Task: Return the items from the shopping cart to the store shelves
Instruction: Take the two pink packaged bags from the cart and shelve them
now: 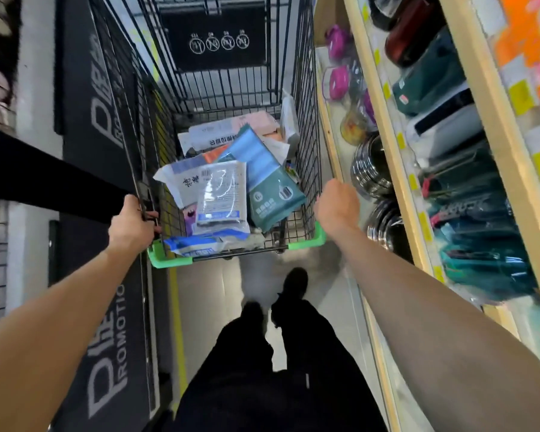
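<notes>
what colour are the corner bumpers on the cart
Bright green corner bumpers, clearest in the head view, on the black wire cart.

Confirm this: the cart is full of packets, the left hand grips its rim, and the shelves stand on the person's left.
Wrong on one count: the head view shows the shelves on the person's right. The cart does hold packets, and the left hand grips its rim.

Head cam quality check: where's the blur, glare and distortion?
Head view: the shelves on the right and their goods are smeared by motion blur; glare sits on the clear packet in the cart; wide-angle bend bows the cart wires and shelf edges; the left hand and right hand stay fairly sharp; floor under the cart is bright.
</notes>
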